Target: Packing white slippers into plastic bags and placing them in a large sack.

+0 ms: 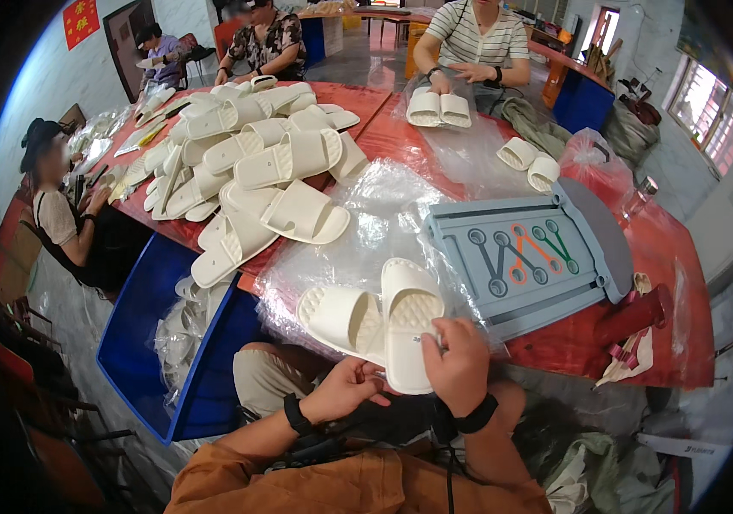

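Observation:
Two cream slide slippers with quilted footbeds are in front of me. My right hand (459, 360) is closed on the heel end of the right slipper (409, 300), thumb on top and fingers beneath. The left slipper (341, 319) lies tilted over the clear plastic bags (332, 265), its heel touching the other slipper. Just below that heel, my left hand (345, 390) has its fingers loosely bent and apart, with nothing visible in them. A black band circles each wrist.
A large heap of cream slippers (289, 158) covers the red table's left side. On the right lie a grey plastic folding stool (512, 257), another slipper pair (529, 163) and a red bag (593, 158). A blue bin (152, 325) stands lower left. Several people work around the table.

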Tool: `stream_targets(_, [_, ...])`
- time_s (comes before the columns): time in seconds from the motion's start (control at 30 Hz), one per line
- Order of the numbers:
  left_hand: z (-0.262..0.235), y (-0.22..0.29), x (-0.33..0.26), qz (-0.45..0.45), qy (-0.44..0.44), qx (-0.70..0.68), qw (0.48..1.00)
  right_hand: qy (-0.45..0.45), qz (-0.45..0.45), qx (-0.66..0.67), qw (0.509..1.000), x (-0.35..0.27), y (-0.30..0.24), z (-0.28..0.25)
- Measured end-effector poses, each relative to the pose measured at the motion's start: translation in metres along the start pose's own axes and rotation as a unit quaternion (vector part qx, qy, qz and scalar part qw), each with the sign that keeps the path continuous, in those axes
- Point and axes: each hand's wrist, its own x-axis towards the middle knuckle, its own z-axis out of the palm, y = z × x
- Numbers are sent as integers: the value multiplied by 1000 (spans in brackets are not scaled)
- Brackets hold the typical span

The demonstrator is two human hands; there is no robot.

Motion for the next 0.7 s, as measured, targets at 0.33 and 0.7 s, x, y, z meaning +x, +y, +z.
stream_targets(0.33, [1,5,-9,-30,160,60,985,-182,95,-18,978,15,-12,14])
stream_targets(0.7, [10,35,-15,147,-13,430,891,-101,106,206,968,4,11,18])
